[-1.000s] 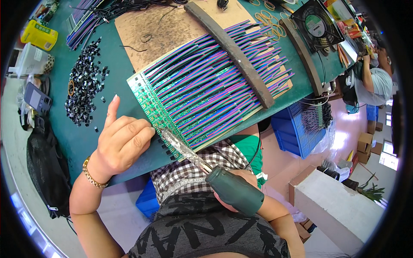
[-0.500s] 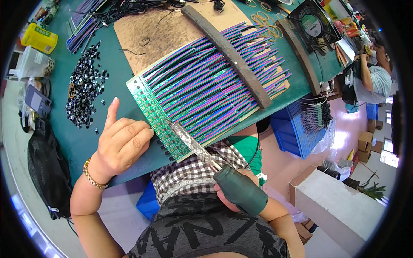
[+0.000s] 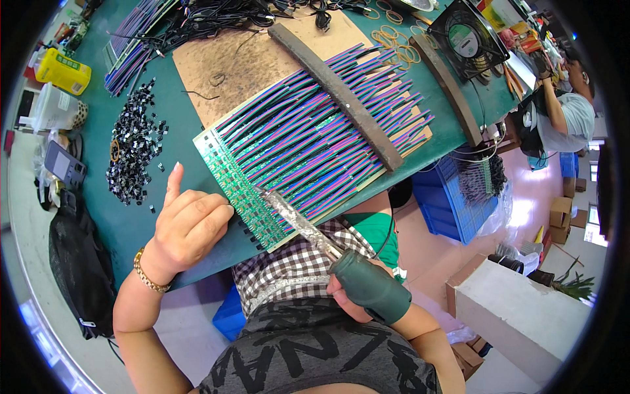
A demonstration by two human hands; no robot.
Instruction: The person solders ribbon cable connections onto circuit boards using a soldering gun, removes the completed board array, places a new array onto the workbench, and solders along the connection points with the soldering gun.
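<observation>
My right hand is wrapped round the dark green handle of a large soldering iron. The iron's crusted metal tip is over the green circuit board panel, close to the ends of the wires. My left hand is at the panel's left edge, one finger stretched out and the others curled together; whatever the curled fingers pinch is hidden. Rows of multicoloured wires run from the panel to the right, with a dark, curved bar lying across them. Small black connectors line the panel's lower left edge.
A pile of small black connectors lies left on the green table. A second bar and a fan stand right, near rubber bands. Black cables lie at the back. Another person sits far right.
The whole view has shifted slightly, so the table appears a little lower. Both hands and the iron keep nearly the same place at the panel.
</observation>
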